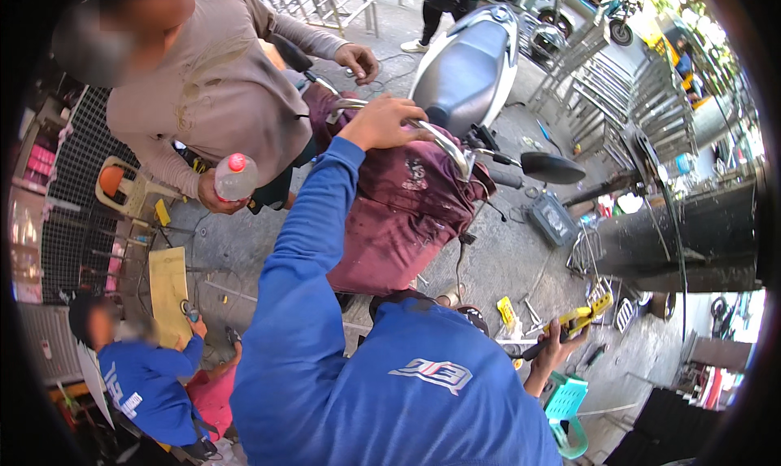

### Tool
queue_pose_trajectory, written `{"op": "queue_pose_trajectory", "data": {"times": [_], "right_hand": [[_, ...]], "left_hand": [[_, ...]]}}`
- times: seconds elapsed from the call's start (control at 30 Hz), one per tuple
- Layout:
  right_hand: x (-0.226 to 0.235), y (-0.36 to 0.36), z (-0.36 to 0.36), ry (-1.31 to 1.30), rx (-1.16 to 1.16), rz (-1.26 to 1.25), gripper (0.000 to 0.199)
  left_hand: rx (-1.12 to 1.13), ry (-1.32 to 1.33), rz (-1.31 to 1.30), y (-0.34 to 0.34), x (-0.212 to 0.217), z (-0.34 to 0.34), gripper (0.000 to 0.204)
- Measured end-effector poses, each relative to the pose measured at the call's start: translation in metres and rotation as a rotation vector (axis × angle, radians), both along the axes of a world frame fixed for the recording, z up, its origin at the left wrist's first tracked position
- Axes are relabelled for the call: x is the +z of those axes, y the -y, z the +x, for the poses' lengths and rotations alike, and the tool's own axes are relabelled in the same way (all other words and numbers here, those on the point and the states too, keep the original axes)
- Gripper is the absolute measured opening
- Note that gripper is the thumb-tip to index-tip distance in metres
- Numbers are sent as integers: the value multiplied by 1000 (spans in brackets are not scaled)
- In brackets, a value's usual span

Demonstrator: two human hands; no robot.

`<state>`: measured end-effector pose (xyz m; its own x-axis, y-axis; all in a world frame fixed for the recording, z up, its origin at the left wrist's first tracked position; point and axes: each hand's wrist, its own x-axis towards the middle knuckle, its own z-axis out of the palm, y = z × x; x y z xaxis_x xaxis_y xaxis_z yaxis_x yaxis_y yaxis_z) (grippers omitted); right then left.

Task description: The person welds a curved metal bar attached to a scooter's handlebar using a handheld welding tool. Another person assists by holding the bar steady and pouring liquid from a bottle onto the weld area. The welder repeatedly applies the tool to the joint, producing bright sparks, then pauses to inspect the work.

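Our hands on the motorbike

Our left hand point(382, 123) wraps its grip round the chrome handlebar point(443, 145); our right hand point(557, 344) grips a yellow tool point(582, 320) beside it.

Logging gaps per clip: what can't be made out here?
Head view:
- Wearer's own hands: outside the picture; a blue-shirted co-worker's back fills the lower edge.
- Scooter: its middle is covered by a maroon cloth.
- Yellow tool in the co-worker's hand: too small to tell its kind.
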<state>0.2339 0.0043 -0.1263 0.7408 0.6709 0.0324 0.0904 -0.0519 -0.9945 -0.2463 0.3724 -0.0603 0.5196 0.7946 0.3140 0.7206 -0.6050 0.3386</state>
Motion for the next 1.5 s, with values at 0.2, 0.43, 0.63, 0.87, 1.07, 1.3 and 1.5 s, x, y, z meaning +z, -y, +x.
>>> {"op": "queue_pose_trajectory", "data": {"times": [0.2, 0.43, 0.63, 0.87, 1.07, 1.3, 1.5], "right_hand": [[8, 2, -9, -18, 21, -81, 98], [12, 2, -15, -33, 9, -85, 99], [14, 2, -15, -16, 23, -105, 99], [11, 1, -16, -43, 18, -86, 100], [3, 6, -14, -70, 2, -91, 98], [-14, 14, -5, -38, 22, -59, 102], [-23, 19, 9, 35, 8, -47, 107]], "left_hand": [[22, 5, 4, 1, 0, 3, 50], [49, -12, 22, 5, 2, 4, 54], [59, -2, 87, 7, 2, 5, 53], [47, 46, 135, 11, 4, 8, 47], [31, 57, 141, 3, -7, 4, 50], [44, -8, 185, 23, 21, 8, 32], [54, 178, 154, 118, 96, -4, 38]]}}
